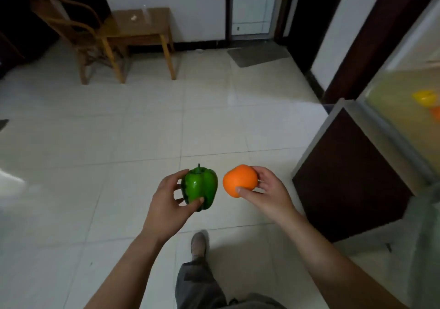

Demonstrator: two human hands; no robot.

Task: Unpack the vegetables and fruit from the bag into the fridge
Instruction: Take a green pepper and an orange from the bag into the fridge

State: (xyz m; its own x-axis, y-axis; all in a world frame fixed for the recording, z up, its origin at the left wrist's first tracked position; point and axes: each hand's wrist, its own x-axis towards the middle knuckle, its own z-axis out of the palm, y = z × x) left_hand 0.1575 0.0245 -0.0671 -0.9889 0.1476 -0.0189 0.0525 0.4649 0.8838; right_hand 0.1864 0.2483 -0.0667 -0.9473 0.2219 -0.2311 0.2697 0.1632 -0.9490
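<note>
While our left hand (166, 196) curls round the pepper (200, 187) and our right hand (266, 189) pinches the orange (240, 181) at six o'clock, we judge both light, firm and smooth, best cupped round the middle, fridge (392, 122) at three o'clock.

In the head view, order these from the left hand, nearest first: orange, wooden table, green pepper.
1. green pepper, held in the left hand.
2. orange, just to its right, in the right hand.
3. wooden table, far ahead by the wall.
</note>
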